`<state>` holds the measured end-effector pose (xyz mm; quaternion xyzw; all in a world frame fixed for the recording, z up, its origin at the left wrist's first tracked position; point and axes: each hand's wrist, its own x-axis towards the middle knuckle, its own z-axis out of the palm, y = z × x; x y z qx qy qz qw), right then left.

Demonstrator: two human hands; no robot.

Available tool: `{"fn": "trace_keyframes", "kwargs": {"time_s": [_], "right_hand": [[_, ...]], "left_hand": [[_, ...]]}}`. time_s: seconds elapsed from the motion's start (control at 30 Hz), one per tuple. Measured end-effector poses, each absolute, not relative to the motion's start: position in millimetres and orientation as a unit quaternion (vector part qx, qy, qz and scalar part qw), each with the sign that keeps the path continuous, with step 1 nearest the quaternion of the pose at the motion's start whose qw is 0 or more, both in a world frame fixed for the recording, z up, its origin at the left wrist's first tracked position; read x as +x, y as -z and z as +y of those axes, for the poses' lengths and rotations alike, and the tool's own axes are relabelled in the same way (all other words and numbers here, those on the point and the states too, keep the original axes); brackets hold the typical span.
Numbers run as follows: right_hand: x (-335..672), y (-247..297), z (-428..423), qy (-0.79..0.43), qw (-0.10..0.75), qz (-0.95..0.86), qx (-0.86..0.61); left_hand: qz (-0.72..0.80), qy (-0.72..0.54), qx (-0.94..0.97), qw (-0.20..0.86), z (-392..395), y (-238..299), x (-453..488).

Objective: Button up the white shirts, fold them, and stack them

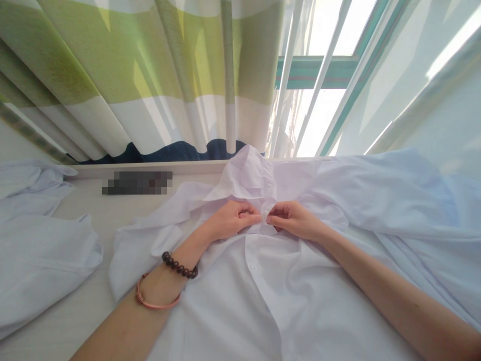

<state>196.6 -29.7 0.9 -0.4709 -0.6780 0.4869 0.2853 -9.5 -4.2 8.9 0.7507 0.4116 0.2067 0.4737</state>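
A white button-up shirt [225,296] lies spread out before me, its front facing up and its collar end away from me. Just below the collar, my left hand [235,219] pinches the fabric between thumb and fingers. Opposite it, close by on the right, my right hand [295,219] pinches the other side of the same spot. The fingertips nearly meet, and what lies between them is too small to make out. A small button [254,267] shows on the placket nearer to me. A dark beaded bracelet [179,265] and a copper-coloured bangle [158,305] circle my left wrist.
Another white garment [41,265] lies at the left on the pale surface [93,215]. A blurred-out dark object [137,183] rests near the back edge. Behind hang green and white curtains [150,75], with a barred window [323,75] at the right.
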Motion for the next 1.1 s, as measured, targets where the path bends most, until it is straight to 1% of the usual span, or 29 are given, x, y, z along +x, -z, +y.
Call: {"fn": "trace_keyframes", "kwargs": {"time_s": [0.3, 0.53, 0.77, 1.1], "right_hand": [[200.2, -4.1, -28.9, -0.522, 0.283, -0.664, -0.454], [196.4, -5.6, -30.2, -0.483, 0.280, -0.675, -0.483], [200.9, -5.3, -29.2, -0.512, 0.265, -0.674, -0.461], [198.8, -4.6, -30.2, -0.489, 0.268, -0.680, -0.476]], "left_hand": [[0.420, -0.209, 0.747, 0.471, -5.6, -8.6, -7.5], [0.414, -0.202, 0.762, 0.455, -4.9, -9.2, -7.8], [0.413, -0.203, 0.762, 0.455, -3.8, -7.3, -8.2], [0.414, -0.210, 0.764, 0.448, -3.4, -4.5, -8.9]]}}
